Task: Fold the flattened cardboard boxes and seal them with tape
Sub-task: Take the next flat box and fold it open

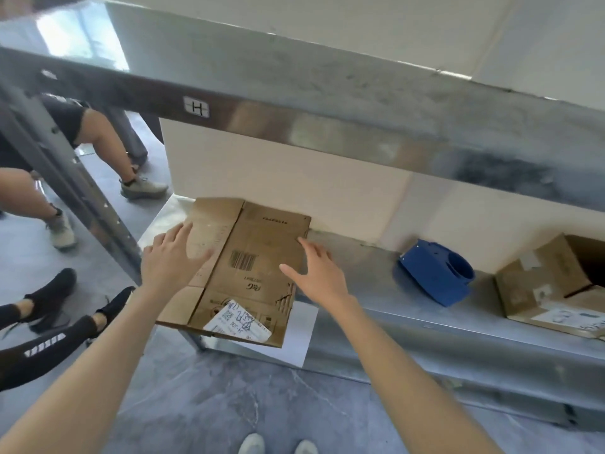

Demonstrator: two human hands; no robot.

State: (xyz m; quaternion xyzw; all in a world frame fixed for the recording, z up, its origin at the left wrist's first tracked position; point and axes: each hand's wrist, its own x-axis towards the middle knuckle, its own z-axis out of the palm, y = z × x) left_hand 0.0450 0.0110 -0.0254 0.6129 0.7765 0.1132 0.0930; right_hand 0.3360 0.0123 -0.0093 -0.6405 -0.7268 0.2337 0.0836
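Flat cardboard box [248, 257] lies on lower metal shelf [376, 290], L end, front edge overhanging; white label [235, 319] at near corner, sheet of paper [301, 335] under it. L hand [170, 260]: fingers wide and straight, palm down on box's left panel, holding nothing. R hand [314, 273]: fingers spread, tips at box's right edge; contact unclear. Blue tape dispenser [435, 273] on same shelf, well apart to the R. Opened box [540, 283] beyond it.
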